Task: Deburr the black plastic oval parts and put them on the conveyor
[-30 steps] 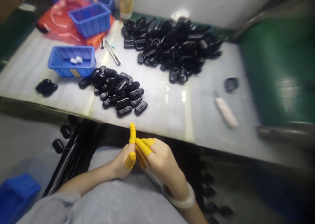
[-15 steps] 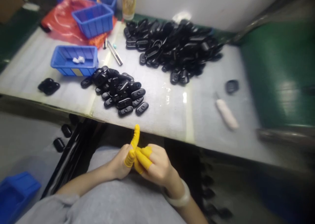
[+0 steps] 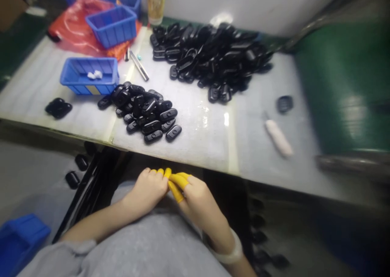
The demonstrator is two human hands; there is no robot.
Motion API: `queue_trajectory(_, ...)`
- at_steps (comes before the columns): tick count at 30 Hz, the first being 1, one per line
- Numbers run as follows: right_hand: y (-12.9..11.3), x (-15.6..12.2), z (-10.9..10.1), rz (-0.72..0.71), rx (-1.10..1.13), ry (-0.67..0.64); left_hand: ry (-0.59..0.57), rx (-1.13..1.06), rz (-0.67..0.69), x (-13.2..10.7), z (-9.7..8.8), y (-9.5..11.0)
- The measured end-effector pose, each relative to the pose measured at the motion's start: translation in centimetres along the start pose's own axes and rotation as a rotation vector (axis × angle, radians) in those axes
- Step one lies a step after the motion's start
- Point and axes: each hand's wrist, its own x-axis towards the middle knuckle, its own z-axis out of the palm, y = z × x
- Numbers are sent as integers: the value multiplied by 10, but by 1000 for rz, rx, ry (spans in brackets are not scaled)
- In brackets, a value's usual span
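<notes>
Grip fingers (image 3: 160,172) capped in yellow finger cots (image 3: 178,181)

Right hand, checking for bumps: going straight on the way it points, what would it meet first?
The left hand, which the right hand touches at its yellow finger cots.

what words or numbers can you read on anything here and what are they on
Nothing can be read for certain.
Label on the front of the blue plastic bin: too small and blurred to read.
Printing on the tall translucent container: too blurred to read.
Black plastic parts: no legible marks.
</notes>
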Motion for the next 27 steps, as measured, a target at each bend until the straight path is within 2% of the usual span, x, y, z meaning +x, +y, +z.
queue_trajectory(5, 4, -1, 3, 122, 42, -178, -43, 75, -28, 4, 6, 5)
queue_trajectory(7, 4, -3, 7, 155, -14, -229, -77, 79, -45, 4, 8, 6)
queue_trajectory(11, 1, -6, 19, 190, -182, -283, -155, 96, -62, 6, 15, 7)
queue_trajectory(13, 1, -6, 23, 212, -154, -271, -173, 95, -78, 6, 17, 6)
queue_trajectory(17, 7, -3, 23, 315, 192, -199, -200, 56, -86, 3, 15, 6)
queue_trajectory(22, 23, -2, 36, 531, 886, -238, -300, 11, -123, 4, 9, 4)
queue_trajectory(24, 27, -2, 42, 564, 998, -234, -352, -24, -126, 8, 10, 1)
queue_trajectory(27, 29, -2, 38, 505, 940, -218, -382, -63, -106, 15, 11, -5)
